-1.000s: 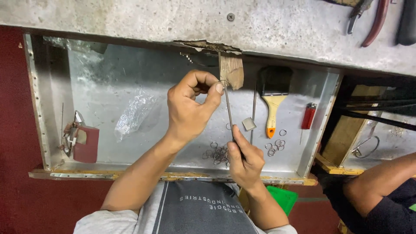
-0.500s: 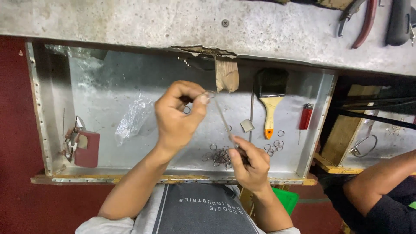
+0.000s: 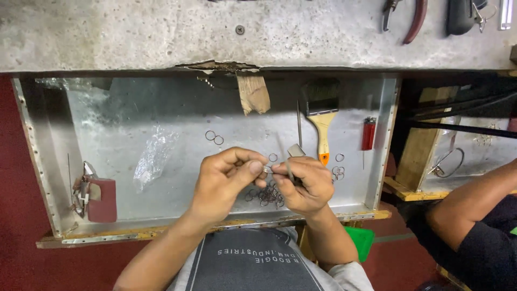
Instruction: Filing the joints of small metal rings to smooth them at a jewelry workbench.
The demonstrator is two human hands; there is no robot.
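Your left hand (image 3: 223,183) and right hand (image 3: 301,183) are bare: no gloves, rings or watch show, and both forearms are uncovered up to the lower edge of the view. You wear a grey short-sleeved shirt (image 3: 253,264) with a darker grey panel down the chest that carries pale printed lettering, and lighter grey sleeves show at either side of it

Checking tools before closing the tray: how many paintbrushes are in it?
1: the paintbrush lies in the metal tray, right of centre, beside the red lighter. Others may be hidden.
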